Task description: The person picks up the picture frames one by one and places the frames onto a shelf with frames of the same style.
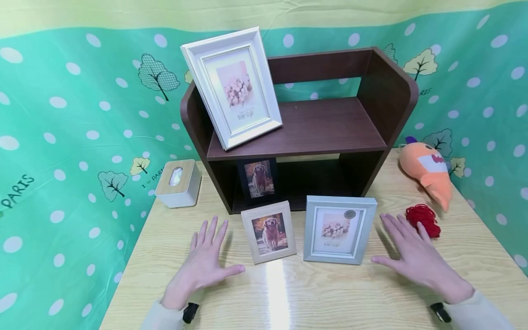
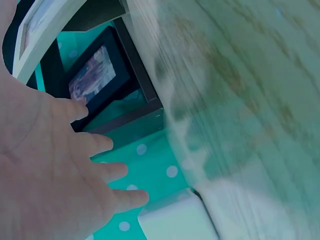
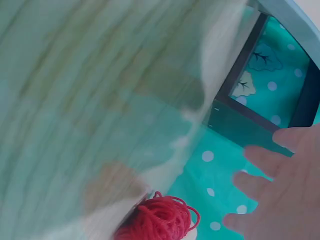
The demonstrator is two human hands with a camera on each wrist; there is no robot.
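Observation:
My left hand is spread with straight fingers over the table, left of a small beige frame that holds a dog picture. On the other side, my right hand is spread the same way, its fingers between a grey-blue picture frame and a bundle of red yarn. Neither hand holds anything. Both frames stand upright in front of a dark brown two-tier shelf. A large white picture frame leans on the upper tier at the left. On the lower tier, a black frame with a dog picture stands at the left.
A white tissue box with a wooden lid sits left of the shelf. An orange plush toy lies to its right, behind the yarn. A green dotted cloth hangs behind and beside the wooden table.

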